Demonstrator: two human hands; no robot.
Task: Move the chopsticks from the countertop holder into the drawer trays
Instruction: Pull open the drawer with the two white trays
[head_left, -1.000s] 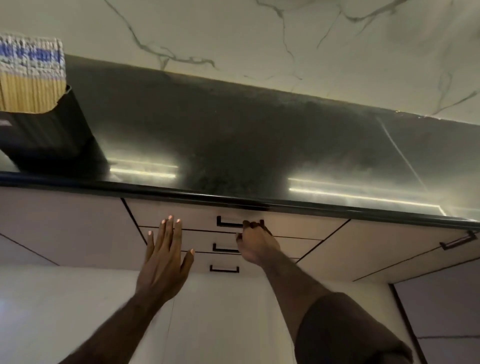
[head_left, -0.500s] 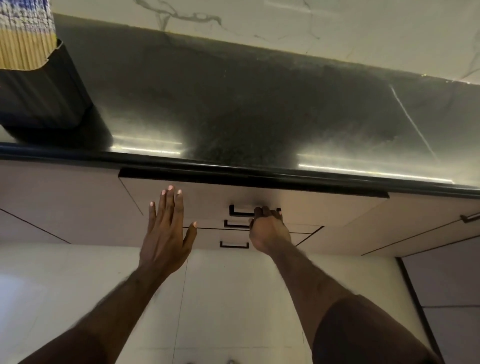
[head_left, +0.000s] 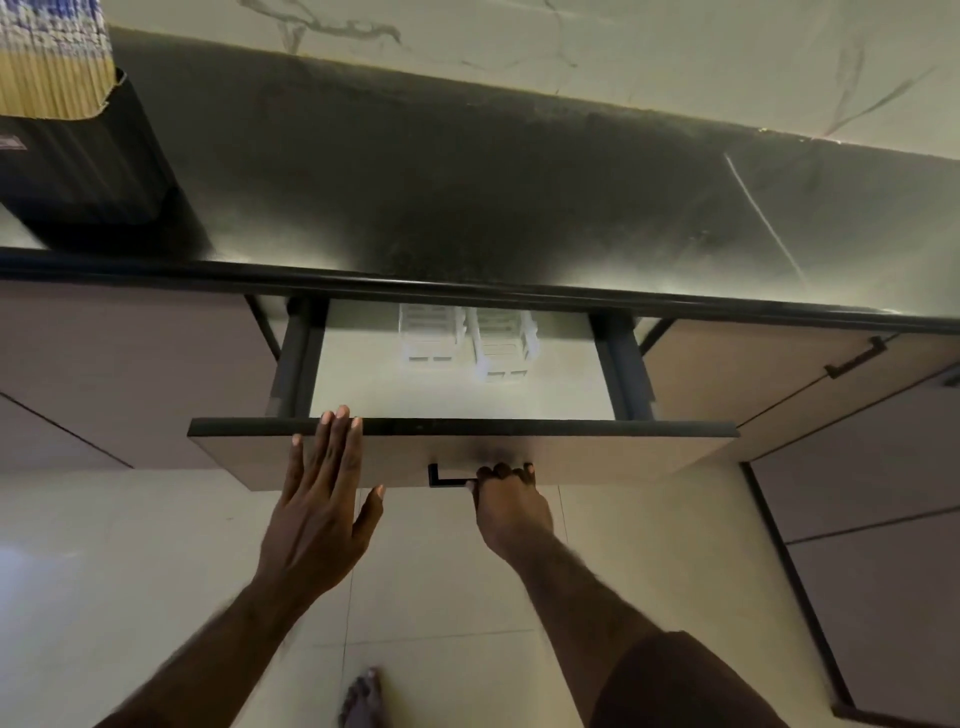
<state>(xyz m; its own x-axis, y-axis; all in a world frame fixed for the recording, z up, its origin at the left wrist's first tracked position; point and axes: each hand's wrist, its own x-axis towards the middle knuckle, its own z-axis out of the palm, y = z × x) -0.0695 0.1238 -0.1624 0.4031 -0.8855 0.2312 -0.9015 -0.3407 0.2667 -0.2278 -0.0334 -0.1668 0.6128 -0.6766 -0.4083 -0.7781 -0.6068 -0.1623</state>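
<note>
Step in hand: the person is opening the drawer (head_left: 462, 452) beneath the table (head_left: 467, 197); no chopstick is being carried yet.
Right hand (head_left: 506, 501): its grip is curling closed round the black handle (head_left: 448, 479) on the drawer front.
Left hand (head_left: 322, 499): it is lying flat with fingers straight, its fingertips (head_left: 340, 415) reaching the drawer's top edge, gripping nothing.
Chopsticks (head_left: 52, 57): they are standing upright, tightly packed, in the dark holder (head_left: 88, 171) at the table's far left.
Trays (head_left: 467, 338): two white slotted trays are sitting side by side at the drawer's back, long axes running front to back.
Key relation: the chopsticks are lying up and to the left of both hands, the free left hand probably being the nearer.
</note>
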